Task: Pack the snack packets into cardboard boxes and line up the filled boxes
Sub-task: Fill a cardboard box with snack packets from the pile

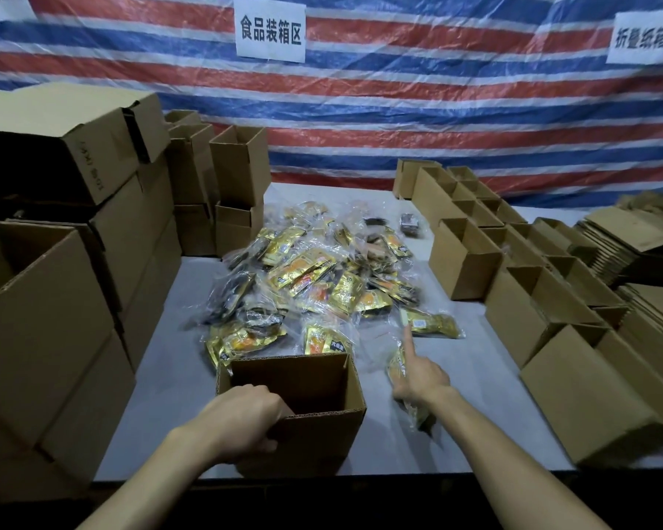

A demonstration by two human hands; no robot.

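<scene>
a: where's the box you're filling?

b: right in front of me at the near edge of the grey table (177, 300). it's an open cardboard box (314, 380), upright, top flaps out of the way, and what i can see of the inside looks dark and bare. my left hand (245, 418) is clamped on its near-left corner, fingers curled over the rim into the box.

a: and your right?

b: my right hand (418, 372) is just right of the box, index finger stretched forward, the others tucked under. it lies on a clear-wrapped snack packet (408, 405) flat on the table; whether i'm truly pinching it, i can't tell.

a: the rest of the packets?

b: a loose pile of snack packets (314, 273) sits mid-table beyond the box, gold and orange in clear bags, one gold packet (433, 323) apart at the right.

a: other boxes?

b: rows of open empty boxes (532, 285) along the right, flat cartons (621, 242) past them, stacked closed boxes (73, 231) on my left. striped tarp (418, 120) behind.
</scene>
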